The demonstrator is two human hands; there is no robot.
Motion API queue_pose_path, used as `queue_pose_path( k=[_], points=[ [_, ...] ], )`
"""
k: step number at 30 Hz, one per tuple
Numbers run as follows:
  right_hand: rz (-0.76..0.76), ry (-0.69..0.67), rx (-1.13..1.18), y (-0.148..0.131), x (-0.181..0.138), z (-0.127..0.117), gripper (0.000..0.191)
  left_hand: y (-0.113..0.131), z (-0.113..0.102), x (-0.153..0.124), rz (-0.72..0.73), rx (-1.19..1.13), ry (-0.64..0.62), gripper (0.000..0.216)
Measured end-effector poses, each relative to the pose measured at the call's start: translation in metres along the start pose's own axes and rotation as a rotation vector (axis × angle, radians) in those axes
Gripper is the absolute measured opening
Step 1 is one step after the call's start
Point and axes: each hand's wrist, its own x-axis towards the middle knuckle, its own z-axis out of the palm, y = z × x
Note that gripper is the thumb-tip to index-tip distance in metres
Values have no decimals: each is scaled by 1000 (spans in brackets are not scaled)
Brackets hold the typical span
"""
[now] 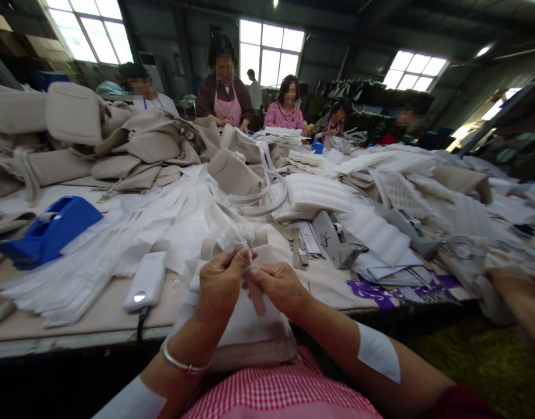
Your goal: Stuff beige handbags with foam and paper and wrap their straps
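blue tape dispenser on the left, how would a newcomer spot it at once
Find the heap of beige bags on the left of the worktable. In front of it, left of the white power bank, sits the blue tape dispenser. Its solid blue stands out from the white strips beside it.

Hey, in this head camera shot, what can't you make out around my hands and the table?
All in the head view:
Pale strip: its upper end is covered by the fingertips of the left hand and right hand.
Co-worker's hand: blurred, its arm cut off by the right edge.
Cable from the white power bank: its far end is lost in darkness below the table.
Grey tape dispenser: its marking is too small to read.
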Motion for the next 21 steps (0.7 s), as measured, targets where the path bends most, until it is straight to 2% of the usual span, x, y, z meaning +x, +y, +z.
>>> queue_pose_path(
  k=[2,6,10,12,16,19,21],
  points=[
    [22,36,18,0,5,2,42,-1,2,-4,-24,-47,-22,35],
    [69,22,55,-4,5,5,32,1,1,-7,-90,-146,-75,38],
    [107,23,-29,-10,-8,3,21,8,3,0,-192,-482,-140,44],
    [138,11,-84,-10,-18,-2,20,13,4,7,-232,-627,-104,36],
    [216,-68,-267,-2,-43,-22,22,22,-2,29,-238,-764,62,10],
    [219,-147,-438,7,-64,-44,25,26,-11,42,-228,-803,173,7],
    [227,-177,-489,12,-75,-58,27,28,-13,45,-225,-816,202,10]
  ],
)
